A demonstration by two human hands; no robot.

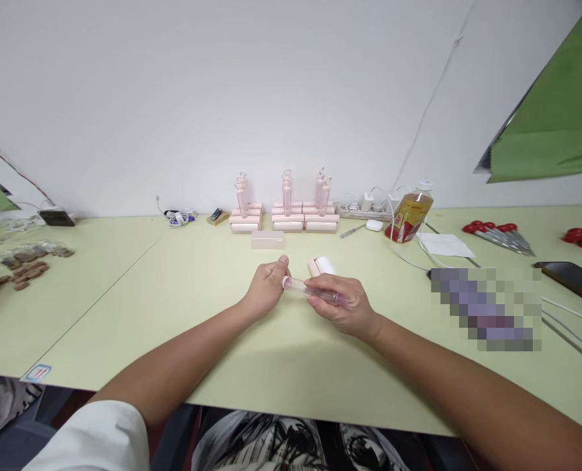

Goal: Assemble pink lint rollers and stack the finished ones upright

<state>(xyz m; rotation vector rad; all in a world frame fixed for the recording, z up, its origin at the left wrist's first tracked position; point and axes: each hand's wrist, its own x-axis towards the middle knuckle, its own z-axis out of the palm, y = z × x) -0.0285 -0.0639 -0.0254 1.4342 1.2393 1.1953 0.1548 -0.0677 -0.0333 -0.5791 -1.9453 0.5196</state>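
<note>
A clear pink tube-shaped handle (298, 286) lies across the fingers of my right hand (344, 307), which is closed around it. The tube's pale end points left at my left hand (266, 288). My left hand is curled with the thumb on top, close by that end; what its fingers hold, if anything, is hidden. Just behind my right hand lies a white lint roller head (325, 265) with a pink edge, partly covered by the hand. A translucent pink roller cover (268, 240) rests farther back on the table.
Several pink lint rollers (287, 222) with upright handles stand along the wall. To the right are a drink bottle (410, 212), white cables, a screwdriver (352, 231), red-handled tools (497, 234) and a black phone (573, 281). Brown pieces (28, 269) lie far left, beside another person's hand.
</note>
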